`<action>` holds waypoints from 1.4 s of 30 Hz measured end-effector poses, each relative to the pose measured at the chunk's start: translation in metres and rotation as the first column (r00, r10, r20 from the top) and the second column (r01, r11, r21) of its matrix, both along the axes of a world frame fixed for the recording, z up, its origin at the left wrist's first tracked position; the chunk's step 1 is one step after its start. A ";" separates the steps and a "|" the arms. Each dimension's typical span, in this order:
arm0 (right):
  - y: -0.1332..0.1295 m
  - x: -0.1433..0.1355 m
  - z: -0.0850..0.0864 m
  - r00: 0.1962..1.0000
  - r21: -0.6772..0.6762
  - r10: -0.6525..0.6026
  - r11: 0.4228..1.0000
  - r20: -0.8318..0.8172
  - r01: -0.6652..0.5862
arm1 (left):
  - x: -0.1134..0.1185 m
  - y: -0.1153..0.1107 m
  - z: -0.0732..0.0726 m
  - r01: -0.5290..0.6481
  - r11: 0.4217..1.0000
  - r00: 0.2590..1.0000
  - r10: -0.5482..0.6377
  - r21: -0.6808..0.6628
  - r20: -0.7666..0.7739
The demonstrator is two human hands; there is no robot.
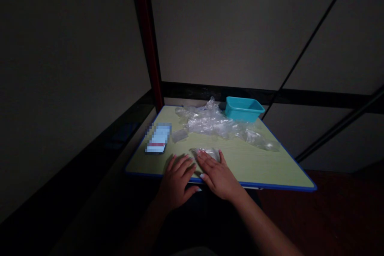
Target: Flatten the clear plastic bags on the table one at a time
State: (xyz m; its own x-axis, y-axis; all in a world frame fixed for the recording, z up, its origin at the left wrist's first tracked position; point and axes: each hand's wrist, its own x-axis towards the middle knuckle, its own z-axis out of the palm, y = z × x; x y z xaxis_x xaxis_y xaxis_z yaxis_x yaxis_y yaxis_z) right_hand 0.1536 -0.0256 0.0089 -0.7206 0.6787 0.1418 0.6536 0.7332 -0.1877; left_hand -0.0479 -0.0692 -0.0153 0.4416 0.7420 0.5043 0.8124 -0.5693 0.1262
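The right hand (218, 174) lay with fingers spread over a small, clear, crinkled plastic piece (211, 153) near the blue-edged, pale-green table's (264, 168) front, apparently keeping the light film flat. The left hand (177, 184) hovered or rested alongside; neither grip was closed. Crumpled transparent plastic (207, 122) lay beyond.

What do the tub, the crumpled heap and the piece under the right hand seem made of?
Tub: probably moulded plastic, satin, from its even colour and rounded corners.
Heap: likely thin clear plastic film, glossy, by its creases and glints.
Piece: likely similar film, see-through and shiny, though partly covered.
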 end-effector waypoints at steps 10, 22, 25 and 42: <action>0.000 -0.002 0.002 0.999 0.030 0.018 0.999 0.039 -0.019 | 0.004 -0.004 -0.001 -0.078 0.997 0.995 0.080 -0.027 0.067; 0.000 -0.002 0.002 0.997 0.024 0.055 0.998 0.057 -0.056 | 0.000 -0.003 -0.007 -0.044 0.999 0.999 0.044 0.001 0.029; 0.000 -0.003 0.002 0.997 0.029 0.053 0.998 0.055 -0.054 | -0.001 -0.003 -0.006 -0.052 0.998 0.998 0.051 0.030 0.019; -0.001 -0.002 0.001 0.999 0.038 0.037 0.999 0.040 -0.039 | 0.003 0.006 0.013 -0.002 0.999 0.999 0.000 -0.049 -0.042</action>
